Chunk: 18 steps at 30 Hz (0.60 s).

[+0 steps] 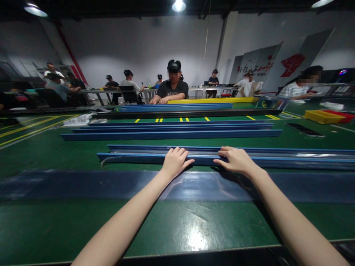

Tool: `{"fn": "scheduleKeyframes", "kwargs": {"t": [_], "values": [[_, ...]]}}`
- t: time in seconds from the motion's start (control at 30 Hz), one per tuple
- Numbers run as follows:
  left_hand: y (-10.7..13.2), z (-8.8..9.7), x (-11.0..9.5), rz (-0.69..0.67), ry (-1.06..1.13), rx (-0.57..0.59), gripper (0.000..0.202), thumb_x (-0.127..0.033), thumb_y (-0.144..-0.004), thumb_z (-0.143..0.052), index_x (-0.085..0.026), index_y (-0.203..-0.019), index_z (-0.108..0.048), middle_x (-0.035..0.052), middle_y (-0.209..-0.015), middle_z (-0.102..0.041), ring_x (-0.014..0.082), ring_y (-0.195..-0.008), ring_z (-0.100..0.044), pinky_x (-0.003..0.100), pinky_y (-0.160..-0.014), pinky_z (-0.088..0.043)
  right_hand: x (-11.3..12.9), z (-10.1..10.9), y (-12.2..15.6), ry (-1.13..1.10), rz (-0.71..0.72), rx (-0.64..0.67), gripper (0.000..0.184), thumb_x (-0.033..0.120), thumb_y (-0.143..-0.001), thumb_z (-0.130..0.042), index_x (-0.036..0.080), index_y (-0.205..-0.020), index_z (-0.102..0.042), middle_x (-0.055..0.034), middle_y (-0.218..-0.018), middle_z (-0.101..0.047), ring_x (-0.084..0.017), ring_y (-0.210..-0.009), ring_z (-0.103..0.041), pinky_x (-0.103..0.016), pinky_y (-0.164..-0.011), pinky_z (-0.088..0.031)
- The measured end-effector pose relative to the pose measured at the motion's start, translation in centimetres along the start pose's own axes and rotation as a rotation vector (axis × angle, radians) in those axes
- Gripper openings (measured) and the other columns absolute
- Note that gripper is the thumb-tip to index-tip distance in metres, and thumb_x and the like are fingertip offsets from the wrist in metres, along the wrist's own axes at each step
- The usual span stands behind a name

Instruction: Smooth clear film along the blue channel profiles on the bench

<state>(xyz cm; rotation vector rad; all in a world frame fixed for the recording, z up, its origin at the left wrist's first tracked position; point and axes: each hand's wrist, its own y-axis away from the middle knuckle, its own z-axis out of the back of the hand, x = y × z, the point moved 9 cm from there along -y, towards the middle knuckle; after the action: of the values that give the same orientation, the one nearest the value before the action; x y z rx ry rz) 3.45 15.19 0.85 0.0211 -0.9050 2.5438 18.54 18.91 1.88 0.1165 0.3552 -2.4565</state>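
Note:
A long blue channel strip (133,158) with raised edges and a clear, shiny inner face lies crosswise on the green table. My left hand (175,161) holds its near edge, fingers over the top and thumb along the front side. To the right, my right hand (234,159) grips the same strip, with its fingers bent over the edge and its thumb in front. A short stretch of strip shows between my hands. At the strip's left end a thin clear piece curls out. Nearer to me lies a wide, flat transparent film (83,184), under my forearms.
Several more blue strips (172,134) lie beyond, then a long black strip (194,113) and a yellow one (213,100). A phone (304,130) and yellow and red trays (321,116) are at right. A person (173,88) sits opposite; others work behind.

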Motion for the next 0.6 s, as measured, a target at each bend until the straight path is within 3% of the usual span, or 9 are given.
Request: {"fn": "scheduleKeyframes", "kwargs": {"t": [0.2,0.6], "values": [[-0.07,0.25,0.02,-0.007,0.012,-0.011,0.035,-0.048,-0.085,-0.041,-0.017,-0.088,-0.057,0.0033,-0.097,-0.062,0.0179,-0.087,-0.052,0.030,-0.070,-0.034,0.71,0.18,-0.08,-0.044,0.052,-0.035,0.037,0.047,-0.084,-0.037,0.018,-0.085,-0.060,-0.0072,-0.089,-0.062,-0.019,-0.087,-0.055,-0.026,-0.068,-0.037],[-0.05,0.31,-0.12,-0.008,0.031,-0.018,0.033,-0.046,-0.084,-0.042,-0.017,-0.088,-0.057,0.0044,-0.100,-0.061,0.0184,-0.090,-0.052,0.031,-0.071,-0.035,0.79,0.03,-0.14,-0.077,0.040,-0.005,0.039,0.045,-0.085,-0.034,0.017,-0.093,-0.061,-0.0082,-0.095,-0.063,-0.019,-0.091,-0.056,-0.026,-0.072,-0.040]]}}
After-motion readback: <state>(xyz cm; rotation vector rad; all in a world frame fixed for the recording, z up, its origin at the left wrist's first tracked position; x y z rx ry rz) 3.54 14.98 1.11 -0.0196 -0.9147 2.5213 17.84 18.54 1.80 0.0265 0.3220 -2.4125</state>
